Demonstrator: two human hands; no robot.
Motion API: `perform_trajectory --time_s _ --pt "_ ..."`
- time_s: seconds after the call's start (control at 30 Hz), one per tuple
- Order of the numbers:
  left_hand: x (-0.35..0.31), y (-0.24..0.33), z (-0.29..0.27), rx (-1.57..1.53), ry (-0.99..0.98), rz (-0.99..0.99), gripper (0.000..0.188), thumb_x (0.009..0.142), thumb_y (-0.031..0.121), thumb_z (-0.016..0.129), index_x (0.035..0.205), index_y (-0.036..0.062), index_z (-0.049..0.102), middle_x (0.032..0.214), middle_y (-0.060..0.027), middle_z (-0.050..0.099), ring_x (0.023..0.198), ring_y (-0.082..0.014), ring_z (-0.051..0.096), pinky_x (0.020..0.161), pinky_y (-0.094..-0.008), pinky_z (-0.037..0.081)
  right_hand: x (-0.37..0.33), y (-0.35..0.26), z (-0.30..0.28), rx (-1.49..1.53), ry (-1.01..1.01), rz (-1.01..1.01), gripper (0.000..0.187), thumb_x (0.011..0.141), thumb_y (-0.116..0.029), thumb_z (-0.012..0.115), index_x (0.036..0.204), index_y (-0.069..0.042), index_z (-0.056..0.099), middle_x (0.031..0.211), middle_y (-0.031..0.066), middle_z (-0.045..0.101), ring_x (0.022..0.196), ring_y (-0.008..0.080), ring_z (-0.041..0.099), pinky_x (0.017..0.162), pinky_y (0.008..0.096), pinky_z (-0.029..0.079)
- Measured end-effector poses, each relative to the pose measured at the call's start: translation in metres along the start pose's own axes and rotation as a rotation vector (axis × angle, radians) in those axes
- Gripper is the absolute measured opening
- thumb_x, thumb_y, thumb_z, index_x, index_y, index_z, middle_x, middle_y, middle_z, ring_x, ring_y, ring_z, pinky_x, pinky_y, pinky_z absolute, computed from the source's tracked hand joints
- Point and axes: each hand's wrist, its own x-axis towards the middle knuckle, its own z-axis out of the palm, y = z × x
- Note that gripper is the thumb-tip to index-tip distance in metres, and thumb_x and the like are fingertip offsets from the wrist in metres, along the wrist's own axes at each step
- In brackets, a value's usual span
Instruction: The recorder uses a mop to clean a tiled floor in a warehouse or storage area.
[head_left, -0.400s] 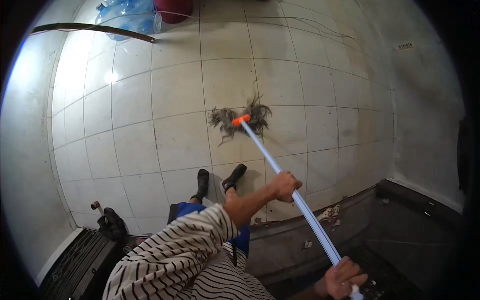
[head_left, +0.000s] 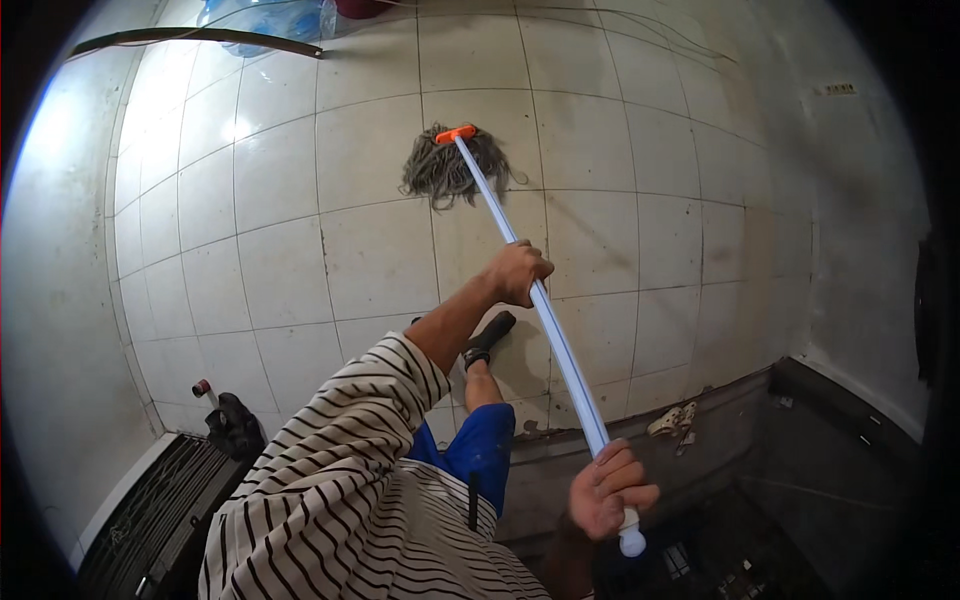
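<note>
A string mop with grey strands [head_left: 452, 178] and an orange clamp rests on the tiled floor ahead of me. Its pale blue-striped handle [head_left: 570, 355] slants from the mop head back toward my lower right. Midway along the handle, my left hand [head_left: 517, 272] is wrapped around it. My right hand [head_left: 608, 492] grips the handle close to its white rounded end cap [head_left: 631, 541]. The strands fan out mostly on the near side of the clamp.
Blue clear plastic bottles [head_left: 265, 25] and a dark red container [head_left: 360, 8] stand at the far left, near a curved brown strip [head_left: 200, 35]. A dark bundle [head_left: 233, 425] lies at lower left. Light clogs [head_left: 672, 420] sit by the dark ledge at right. Walls flank both sides.
Both hands have pushed the mop forward and slightly left. Its strands, split to both sides before, now trail behind the clamp.
</note>
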Motion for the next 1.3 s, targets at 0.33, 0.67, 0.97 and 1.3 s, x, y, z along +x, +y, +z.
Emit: perform_trajectory --time_s 0.33,0.67,0.97,1.3 --pt "0.006 0.059 -0.013 -0.229 0.120 0.006 0.018 0.049 0.019 0.061 0.051 0.0128 0.045 0.048 -0.0035 0.048 0.047 -0.0251 0.049 0.053 -0.0337 0.041 0.016 -0.066 -0.043 0.285 -0.238 -0.378 0.015 0.084 -0.019 0.046 0.074 -0.008 0.040 0.063 0.0048 0.043 0.054 0.0131 0.039 0.056 0.0303 0.034" --pt "0.052 0.020 0.002 -0.068 -0.113 -0.157 0.020 0.048 0.022 0.062 0.060 0.0107 0.050 0.060 -0.0087 0.053 0.066 -0.0282 0.054 0.066 -0.0376 0.044 0.069 0.007 -0.023 0.608 -0.023 -0.342 0.020 0.071 -0.018 0.048 0.064 -0.013 0.030 0.053 -0.0010 0.030 0.050 0.0085 0.028 0.059 0.0286 0.028" --pt "0.016 0.087 -0.003 -0.208 0.124 -0.259 0.012 0.054 0.016 0.060 0.062 0.0093 0.053 0.062 -0.0105 0.056 0.064 -0.0290 0.056 0.068 -0.0376 0.043 0.106 -0.023 -0.063 0.953 -0.434 -0.426 0.028 0.064 -0.009 0.058 0.063 -0.013 0.030 0.047 -0.0029 0.029 0.042 0.0074 0.025 0.049 0.0231 0.022" --pt "-0.186 -0.083 -0.063 0.272 0.270 -0.638 0.018 0.050 0.012 0.062 0.054 0.0098 0.045 0.062 -0.0089 0.049 0.067 -0.0283 0.050 0.067 -0.0381 0.041 0.051 0.078 0.110 0.748 -0.818 0.009 0.015 0.068 -0.019 0.055 0.069 -0.009 0.045 0.078 0.0116 0.054 0.087 0.0253 0.048 0.087 0.0417 0.033"
